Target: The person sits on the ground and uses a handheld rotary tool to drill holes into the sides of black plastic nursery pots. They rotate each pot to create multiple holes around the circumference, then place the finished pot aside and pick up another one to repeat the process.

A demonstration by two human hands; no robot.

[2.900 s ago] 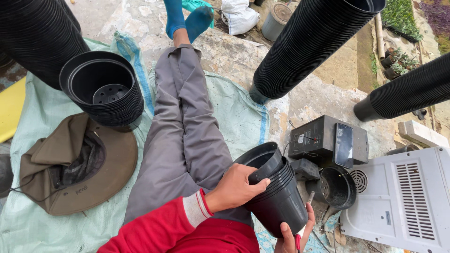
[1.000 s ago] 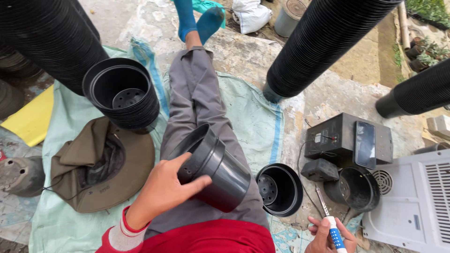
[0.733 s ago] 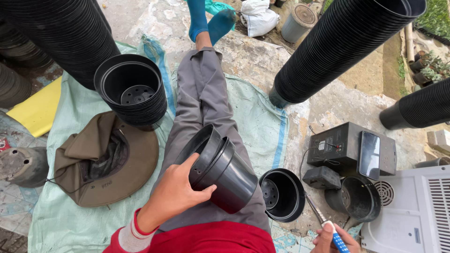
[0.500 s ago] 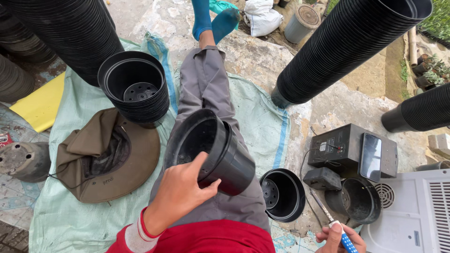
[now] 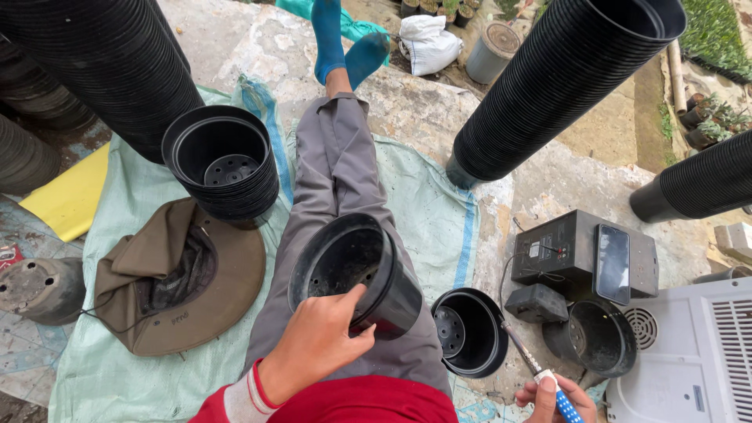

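1. Left hand [image 5: 317, 345] clasps the black plastic pot [image 5: 356, 274] by its rim, frame centre, over the lap.
2. It looks light, thin-walled, flexible; the rim is the firmest hold.
3. Right hand [image 5: 552, 398], lower right, pinches a blue-handled tool [image 5: 540, 372].

One cam only — head-worn, looking steeply down and fwd over the seated person's lap and outstretched legs [image 5: 337, 188]. Close range: left hand [image 5: 317, 345] and right hand [image 5: 552, 399] sit at the bottom edge, stacked black pots [image 5: 564, 86] toward the top — no 2nd view to overlap with.
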